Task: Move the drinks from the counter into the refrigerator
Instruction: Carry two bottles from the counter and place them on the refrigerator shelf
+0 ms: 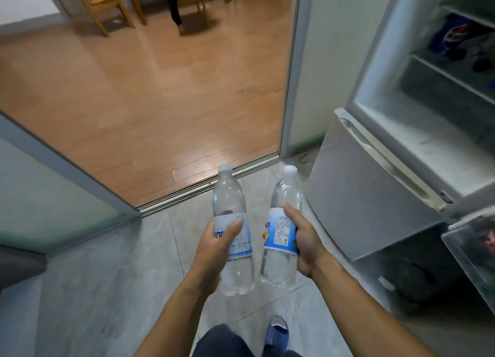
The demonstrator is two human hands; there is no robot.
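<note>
two water bottles, left bottle in left hand grip, right bottle in right hand grip, nr open fridge

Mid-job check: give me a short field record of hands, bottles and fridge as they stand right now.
left hand: left hand grips the left bottle at its label
right hand: right hand grips the right bottle at its label
bottles: clear plastic, capped, tilted, close but apart, over the tiled floor
refrigerator: refrigerator to the right, upper compartment open, blue item on a shelf, too blurred to identify
task state: both bottles not yet inside
beyond doorway: wooden chair
</note>
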